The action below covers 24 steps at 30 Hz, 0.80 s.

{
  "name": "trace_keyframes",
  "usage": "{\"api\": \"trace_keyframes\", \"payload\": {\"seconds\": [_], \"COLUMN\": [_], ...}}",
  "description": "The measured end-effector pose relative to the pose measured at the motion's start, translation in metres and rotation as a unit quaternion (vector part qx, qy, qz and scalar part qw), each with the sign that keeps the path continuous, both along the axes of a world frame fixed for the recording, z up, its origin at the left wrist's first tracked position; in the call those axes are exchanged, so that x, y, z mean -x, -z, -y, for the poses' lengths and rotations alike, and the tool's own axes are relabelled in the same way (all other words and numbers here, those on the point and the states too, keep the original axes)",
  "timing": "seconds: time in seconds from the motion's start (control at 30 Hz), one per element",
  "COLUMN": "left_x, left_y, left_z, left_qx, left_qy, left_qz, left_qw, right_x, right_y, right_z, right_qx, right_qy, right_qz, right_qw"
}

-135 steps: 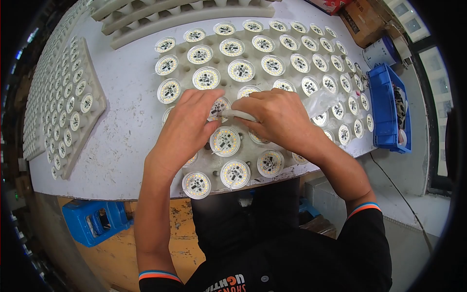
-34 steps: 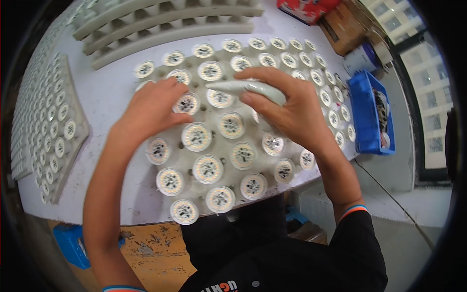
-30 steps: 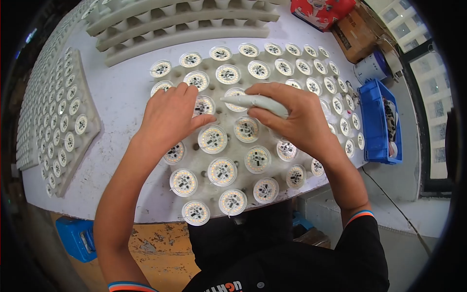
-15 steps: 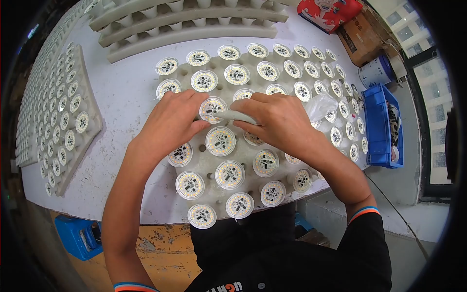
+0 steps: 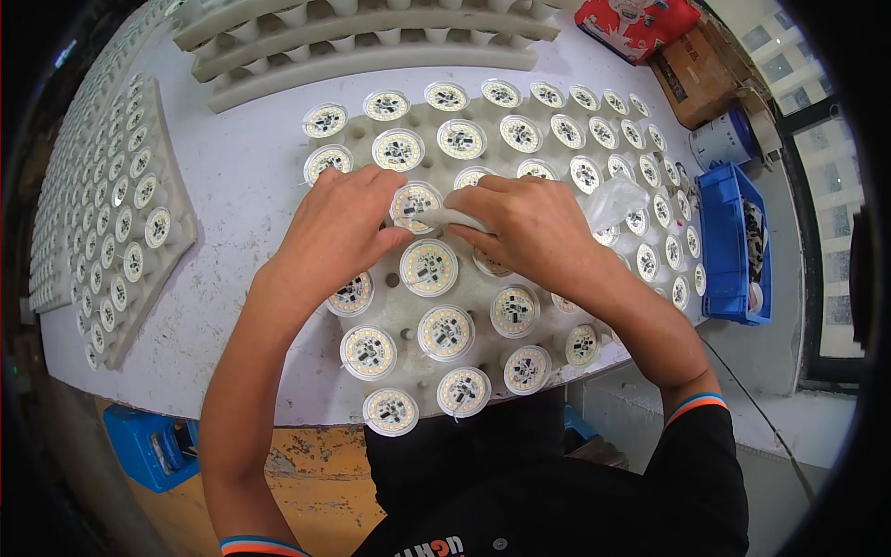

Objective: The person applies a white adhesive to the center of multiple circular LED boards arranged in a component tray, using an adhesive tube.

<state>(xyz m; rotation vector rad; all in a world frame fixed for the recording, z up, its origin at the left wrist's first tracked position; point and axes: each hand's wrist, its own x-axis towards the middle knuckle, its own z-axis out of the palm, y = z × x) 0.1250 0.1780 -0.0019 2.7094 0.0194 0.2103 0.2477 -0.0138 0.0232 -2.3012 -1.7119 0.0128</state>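
In the head view, a pale foam tray (image 5: 390,306) carries rows of round LED bulbs with bare circuit boards facing up. My left hand (image 5: 348,218) has its thumb and fingers curled at the left rim of one LED bulb (image 5: 415,200) near the middle of the tray. My right hand (image 5: 524,218) is closed around a whitish tapered tube (image 5: 450,218), whose exact kind I cannot make out. The tube's narrow end points left, over that bulb's board. Both hands cover parts of neighbouring bulbs.
Another tray of bulbs (image 5: 190,218) lies at the left, and stacked foam trays (image 5: 371,60) stand at the back. A crumpled clear plastic bag (image 5: 617,200) rests on the right-hand bulbs. Beyond are a blue bin (image 5: 724,241), a cardboard box (image 5: 691,74) and a red bag (image 5: 636,23).
The view has shifted slightly, so the tray and both hands appear a little further right. My hands keep nearly the same pose at the same bulb.
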Motion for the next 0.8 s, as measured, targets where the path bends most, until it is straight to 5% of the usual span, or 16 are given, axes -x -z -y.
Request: {"api": "trace_keyframes", "payload": {"seconds": [0.8], "left_x": [-0.0012], "left_y": [0.0033], "left_z": [0.0007], "left_qx": [0.011], "left_qy": [0.004], "left_qz": [0.026], "left_qw": [1.000], "right_x": [-0.0012], "right_y": [0.0037], "right_z": [-0.0001], "right_qx": [-0.005], "right_qy": [0.006], "right_qz": [0.019], "right_qw": [1.000]}}
